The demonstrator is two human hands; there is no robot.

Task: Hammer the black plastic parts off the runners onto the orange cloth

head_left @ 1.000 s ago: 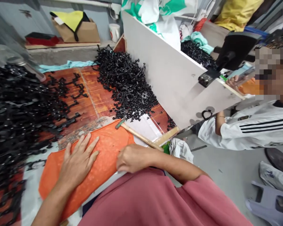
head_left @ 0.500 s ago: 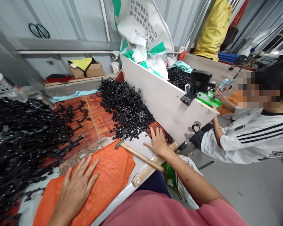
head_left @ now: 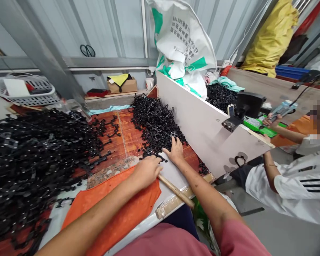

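My left hand [head_left: 147, 171] is closed, its fingers curled over the head end of a hammer [head_left: 177, 192]. The hammer's head is hidden under this hand, while its wooden handle slants out toward the table's front edge. My right hand [head_left: 176, 153] reaches to the near side of a heap of small black parts [head_left: 160, 121]. Its fingers point forward, thumb apart, and the fingertips touch the heap. An orange cloth [head_left: 117, 213] lies beneath my left forearm. A pale sheet [head_left: 173, 174] is spread between the cloth and the heap.
A larger pile of black linked parts [head_left: 42, 153] fills the left. An upright white board [head_left: 202, 124] borders the right, with a black clamped device [head_left: 245, 108] on it. A co-worker in a white shirt [head_left: 304, 177] sits beyond. A white sack [head_left: 186, 39] stands behind the board.
My left hand has lifted off the orange cloth and moved right and forward onto the hammer. My right hand has moved forward to the heap. The camera view has turned leftward.
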